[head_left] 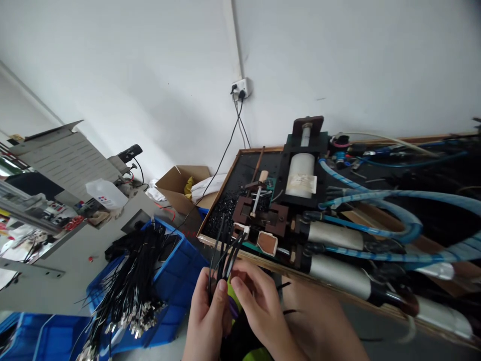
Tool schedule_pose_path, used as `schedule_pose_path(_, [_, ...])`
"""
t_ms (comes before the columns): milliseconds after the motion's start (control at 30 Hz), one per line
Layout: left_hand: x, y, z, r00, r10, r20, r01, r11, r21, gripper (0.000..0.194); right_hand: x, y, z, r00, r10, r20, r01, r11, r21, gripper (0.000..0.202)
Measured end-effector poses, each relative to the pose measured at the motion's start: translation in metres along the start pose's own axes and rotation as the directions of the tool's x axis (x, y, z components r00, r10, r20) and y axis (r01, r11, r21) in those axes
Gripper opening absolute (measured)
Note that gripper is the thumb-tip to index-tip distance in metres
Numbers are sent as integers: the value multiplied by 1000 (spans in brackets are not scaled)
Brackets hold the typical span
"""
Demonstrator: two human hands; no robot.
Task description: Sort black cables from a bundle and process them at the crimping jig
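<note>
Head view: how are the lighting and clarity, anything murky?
Head view: soft light, a faint shadow on the white wall; head view: mild sheen on the silver cylinders, no harsh glare; head view: held black wires readable, but dark clutter at the right edge loses detail.

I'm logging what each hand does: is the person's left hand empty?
No, the left hand holds a bunch of thin black cables between its thumb and fingers.
</note>
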State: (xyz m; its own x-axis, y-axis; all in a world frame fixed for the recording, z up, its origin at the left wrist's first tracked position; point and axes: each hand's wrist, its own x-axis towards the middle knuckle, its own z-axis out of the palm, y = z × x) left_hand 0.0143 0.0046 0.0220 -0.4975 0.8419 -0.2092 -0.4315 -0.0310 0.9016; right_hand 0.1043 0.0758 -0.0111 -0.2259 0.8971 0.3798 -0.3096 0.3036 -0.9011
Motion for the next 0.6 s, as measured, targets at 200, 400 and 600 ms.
schedule_pose_path(200, [0,-10,2,998,36,42,-41,994,104,49,-1,-8,-3,994,51,-92,-49,999,23,16])
schedule_pose_path(400, [-1,-13,-2,992,34,-123,-24,996,81,51,-11,-1,8,984,100,-148,-66,974,217,19])
schedule_pose_path(600, [8,-2,5,976,197,-97,-195,980,33,45,-8,0,23,954,269,-129,-169,843,510,35])
